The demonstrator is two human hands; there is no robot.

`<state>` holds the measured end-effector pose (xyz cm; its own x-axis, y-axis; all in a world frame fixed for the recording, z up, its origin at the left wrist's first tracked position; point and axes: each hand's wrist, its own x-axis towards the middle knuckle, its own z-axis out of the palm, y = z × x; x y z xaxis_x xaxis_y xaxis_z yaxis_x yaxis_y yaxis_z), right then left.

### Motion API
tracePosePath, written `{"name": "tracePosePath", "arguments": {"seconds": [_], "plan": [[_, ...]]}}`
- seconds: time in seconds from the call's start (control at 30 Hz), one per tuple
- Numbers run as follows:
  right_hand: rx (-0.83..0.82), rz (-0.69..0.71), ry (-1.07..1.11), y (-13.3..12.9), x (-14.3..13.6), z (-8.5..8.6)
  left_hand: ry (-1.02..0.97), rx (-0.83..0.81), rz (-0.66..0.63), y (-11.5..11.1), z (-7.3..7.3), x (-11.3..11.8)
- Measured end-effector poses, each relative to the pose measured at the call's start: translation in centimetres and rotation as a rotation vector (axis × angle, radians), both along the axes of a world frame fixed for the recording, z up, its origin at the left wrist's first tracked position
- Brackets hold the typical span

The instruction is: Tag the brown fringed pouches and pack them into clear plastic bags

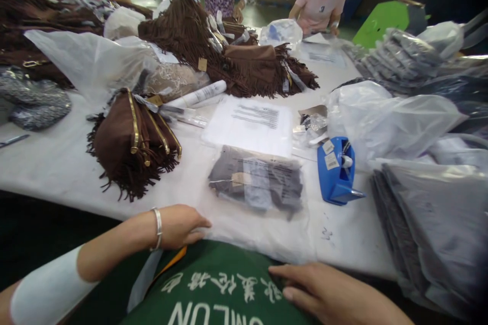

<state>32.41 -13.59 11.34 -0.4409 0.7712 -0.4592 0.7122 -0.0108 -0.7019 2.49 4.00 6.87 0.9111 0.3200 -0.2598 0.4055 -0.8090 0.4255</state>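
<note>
A dark item in a clear plastic bag [257, 180] lies flat on the white table, with a tan tag and a pale strip showing through. My left hand [186, 226], with a silver bangle at the wrist, pinches the bag's near left edge. Lower right, my right hand [312, 287] rests by the green apron [224, 277], fingers stretched out and nothing visible in it. Beyond the bag is a printed white sheet [249, 124]. Left of it stands a brown fringed bag [118, 142] with gold zippers.
A blue tape dispenser [331, 177] stands right of the bagged item. Stacked grey packages [430, 213] fill the right side. Brown fringed bags [249, 63] and loose plastic [87, 58] lie across the back. Several people are at the far side of the table.
</note>
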Motion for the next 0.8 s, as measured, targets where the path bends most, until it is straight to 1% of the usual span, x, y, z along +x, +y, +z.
{"name": "tracePosePath", "arguments": {"seconds": [0.03, 0.07, 0.1, 0.13, 0.17, 0.2, 0.27, 0.3, 0.33, 0.37, 0.43, 0.53, 0.6, 0.63, 0.7, 0.73, 0.8], "plan": [[-0.001, -0.011, 0.057, 1.3, 0.2, 1.4, -0.032, -0.021, -0.042, 0.7, 0.5, 1.2], [0.075, -0.076, 0.081, 2.7, 0.3, 1.8, -0.093, -0.002, -0.064, 1.2, 0.7, 2.5], [0.217, -0.176, 0.054, 3.9, 0.3, 1.3, -0.179, 0.060, -0.066, 1.6, 0.4, 3.8], [0.397, -0.282, -0.026, 4.9, 0.1, 0.0, -0.244, 0.134, -0.067, 1.8, -0.3, 5.0], [0.564, -0.365, -0.136, 5.7, -0.2, -1.9, -0.285, 0.201, -0.075, 1.9, -1.3, 5.8], [0.660, -0.353, -0.238, 6.1, -0.6, -4.2, -0.299, 0.244, -0.107, 1.7, -2.5, 6.4], [0.744, -0.188, -0.361, 6.0, -1.3, -8.6, -0.277, 0.256, -0.220, 1.3, -4.8, 6.4], [0.758, -0.111, -0.387, 5.7, -1.4, -10.4, -0.257, 0.239, -0.274, 1.1, -5.7, 6.1], [0.762, -0.050, -0.404, 5.4, -1.3, -11.7, -0.242, 0.219, -0.311, 1.0, -6.4, 5.8], [0.762, -0.016, -0.415, 5.2, -1.1, -12.6, -0.231, 0.200, -0.329, 1.1, -6.9, 5.5], [0.765, -0.008, -0.430, 5.4, -0.3, -13.2, -0.221, 0.174, -0.312, 1.6, -7.2, 5.5], [0.775, -0.018, -0.426, 6.5, 0.7, -12.7, -0.215, 0.152, -0.274, 2.7, -7.1, 6.2], [0.766, 0.028, -0.393, 6.5, 0.9, -12.2, -0.210, 0.122, -0.276, 2.9, -7.1, 6.3], [0.750, 0.058, -0.369, 6.1, 1.0, -12.1, -0.205, 0.100, -0.284, 2.9, -7.1, 6.0], [0.695, 0.115, -0.305, 4.6, 1.5, -11.7, -0.201, 0.042, -0.308, 2.8, -6.9, 4.7], [0.662, 0.121, -0.268, 3.6, 2.0, -11.5, -0.204, 0.007, -0.327, 2.8, -6.7, 3.7], [0.626, 0.065, -0.225, 1.5, 3.9, -11.1, -0.218, -0.052, -0.339, 3.4, -5.9, 1.5]]}}
